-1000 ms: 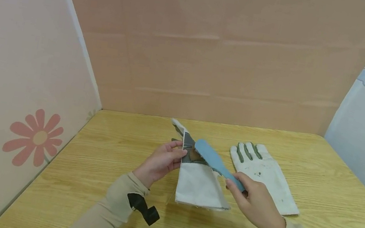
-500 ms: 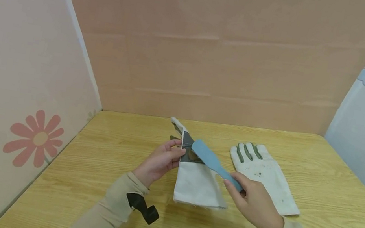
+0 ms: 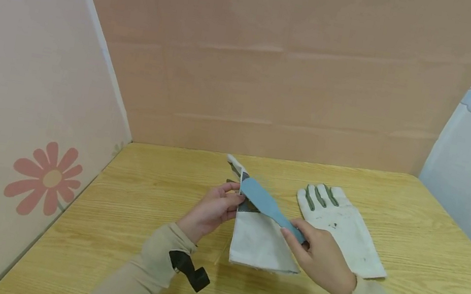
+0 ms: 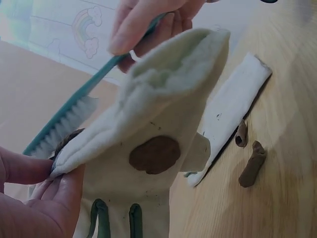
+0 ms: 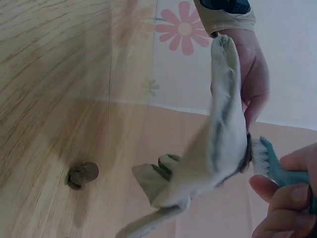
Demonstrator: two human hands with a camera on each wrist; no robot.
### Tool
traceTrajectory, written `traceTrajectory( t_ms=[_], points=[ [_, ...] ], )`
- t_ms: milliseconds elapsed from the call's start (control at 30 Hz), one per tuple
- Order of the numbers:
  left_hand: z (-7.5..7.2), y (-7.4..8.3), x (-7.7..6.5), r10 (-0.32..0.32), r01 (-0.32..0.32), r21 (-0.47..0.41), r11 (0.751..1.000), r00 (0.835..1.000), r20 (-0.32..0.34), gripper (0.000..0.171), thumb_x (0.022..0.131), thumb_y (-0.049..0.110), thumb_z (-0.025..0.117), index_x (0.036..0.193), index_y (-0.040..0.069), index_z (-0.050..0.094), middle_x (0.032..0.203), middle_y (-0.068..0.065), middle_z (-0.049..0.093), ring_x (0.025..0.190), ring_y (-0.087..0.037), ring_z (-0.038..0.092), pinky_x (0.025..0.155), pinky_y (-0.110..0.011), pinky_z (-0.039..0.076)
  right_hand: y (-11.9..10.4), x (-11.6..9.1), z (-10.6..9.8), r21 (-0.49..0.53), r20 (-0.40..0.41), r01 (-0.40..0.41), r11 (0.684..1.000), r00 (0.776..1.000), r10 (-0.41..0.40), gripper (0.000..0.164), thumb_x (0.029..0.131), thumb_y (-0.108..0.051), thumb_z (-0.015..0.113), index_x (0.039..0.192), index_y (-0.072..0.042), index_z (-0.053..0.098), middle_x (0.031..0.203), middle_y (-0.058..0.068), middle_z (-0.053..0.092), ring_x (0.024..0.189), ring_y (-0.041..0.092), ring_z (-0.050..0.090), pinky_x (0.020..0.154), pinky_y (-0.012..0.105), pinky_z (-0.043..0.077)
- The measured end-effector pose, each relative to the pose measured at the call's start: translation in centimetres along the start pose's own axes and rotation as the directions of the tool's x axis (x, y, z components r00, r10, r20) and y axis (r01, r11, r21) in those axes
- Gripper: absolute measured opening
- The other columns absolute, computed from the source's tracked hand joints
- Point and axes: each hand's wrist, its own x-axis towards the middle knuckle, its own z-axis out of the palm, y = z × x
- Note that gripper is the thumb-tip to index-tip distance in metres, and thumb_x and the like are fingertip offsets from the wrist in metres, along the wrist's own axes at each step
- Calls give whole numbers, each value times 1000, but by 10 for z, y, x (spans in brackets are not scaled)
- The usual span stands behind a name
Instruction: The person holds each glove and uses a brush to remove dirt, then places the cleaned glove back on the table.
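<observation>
My left hand (image 3: pixel 211 210) pinches the side edge of a white work glove (image 3: pixel 264 244), which hangs cuff-down above the table, its dark grey patch facing me. In my right hand (image 3: pixel 324 259) is the handle of a blue brush (image 3: pixel 266 200), lying slantwise across that patch. White bristles (image 5: pixel 260 156) meet the dark patch in the right wrist view. On the glove's other side, the left wrist view shows a round brown stain (image 4: pixel 155 154) and green strips between the fingers. Fingers of the glove point away from me and are partly hidden.
A second white glove (image 3: pixel 351 232), with green strips and small dark specks, lies flat on the wooden table (image 3: pixel 142 178) to the right. Brown lumps (image 4: pixel 252 164) lie near it in the left wrist view. Patterned side walls and a brown back panel (image 3: pixel 293 74) enclose the table.
The brush and right hand have moved left across the dark patch, so the brush head now reaches the glove's left edge. Glove and left hand have shifted slightly right.
</observation>
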Motion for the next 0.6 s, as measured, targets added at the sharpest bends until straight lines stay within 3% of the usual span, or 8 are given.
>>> traceTrajectory(
  t_ms=[233,600],
  points=[
    [-6,1,-2,17,-16,25,1000,999,-34,35,96,3,44,130,-5,38,80,11,64,73,-2,63,70,-19,50,6,-6,-4,-33,-3,-3,999,1000,3,9,91,-10,59,84,-15,57,55,-16,33,45,-8,21,41,14,26],
    [-4,-2,-1,-2,2,12,1000,1000,-12,36,97,5,44,131,-4,38,85,8,66,75,-3,65,71,-19,52,3,-6,-7,28,-23,-24,999,999,25,14,93,-8,55,83,-17,56,58,-16,39,45,-8,23,41,15,28]
  ],
)
